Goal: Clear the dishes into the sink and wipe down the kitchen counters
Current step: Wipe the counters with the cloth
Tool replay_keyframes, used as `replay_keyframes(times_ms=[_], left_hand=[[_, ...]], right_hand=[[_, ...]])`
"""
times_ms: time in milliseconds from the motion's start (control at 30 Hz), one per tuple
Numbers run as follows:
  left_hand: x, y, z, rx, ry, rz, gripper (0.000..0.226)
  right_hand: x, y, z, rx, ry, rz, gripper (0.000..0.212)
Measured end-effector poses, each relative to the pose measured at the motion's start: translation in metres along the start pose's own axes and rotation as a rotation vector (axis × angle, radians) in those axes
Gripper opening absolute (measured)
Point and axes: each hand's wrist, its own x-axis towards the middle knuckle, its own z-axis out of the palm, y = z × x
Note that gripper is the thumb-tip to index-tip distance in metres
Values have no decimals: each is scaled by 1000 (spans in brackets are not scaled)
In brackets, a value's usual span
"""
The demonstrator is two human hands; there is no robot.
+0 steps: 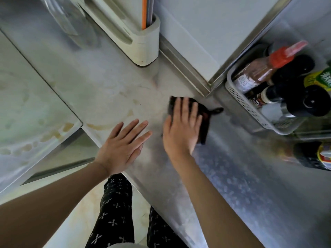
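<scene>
Fingers (186, 108) straight, the right hand (180, 129) presses a black cloth (204, 126) on the counter (107, 86); the left hand (123, 147) rests flat.

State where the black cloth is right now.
Head view: the black cloth lies on the steel counter under the right hand, left of the grey bottle basket.

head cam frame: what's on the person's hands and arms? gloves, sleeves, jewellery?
No gloves on the left hand or right hand; no rings, watch or bracelet visible. The left arm and right arm show no sleeves as far as the frame reaches. Below them, black trousers with a small white cross-like print.
</scene>
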Motion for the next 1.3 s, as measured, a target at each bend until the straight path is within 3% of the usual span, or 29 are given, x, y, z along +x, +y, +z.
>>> replay_keyframes(times_ms=[167,233,400,467,600,700,767,933,1000,1067,1167,1300], left_hand=[[-2,-3,4,6,-11,30,45],[-2,-3,5,-18,2,26,45],[-2,-6,3,-84,-30,44,45],[0,-5,0,-113,-54,32,44],[-8,-15,-17,-216,-54,-9,45],[-24,-59,-28,-164,-23,10,46],[-33,-101,-32,-97,-38,-19,50],[-37,-178,-35,-4,-166,-33,61],[-36,-183,-32,15,-185,-8,59],[-35,-182,-30,1,-177,-10,58],[-36,-183,-29,-1,-175,-2,58],[-35,-183,-30,-17,-172,-7,57]], right_hand=[[2,4,0,-109,-99,-491,53],[7,29,-3,-128,-85,-456,54],[0,21,-3,-76,-27,42,58],[-13,-1,1,-55,-27,153,60],[-72,-30,11,-141,-115,-148,57],[-100,-16,13,-212,-142,-334,52],[-110,-10,10,-232,-129,-166,54],[-128,-74,24,116,18,742,63],[-118,-117,32,166,59,844,64],[-102,-156,38,130,48,724,62],[-86,-190,44,18,-28,347,57],[-81,-162,38,-76,-93,98,54]])
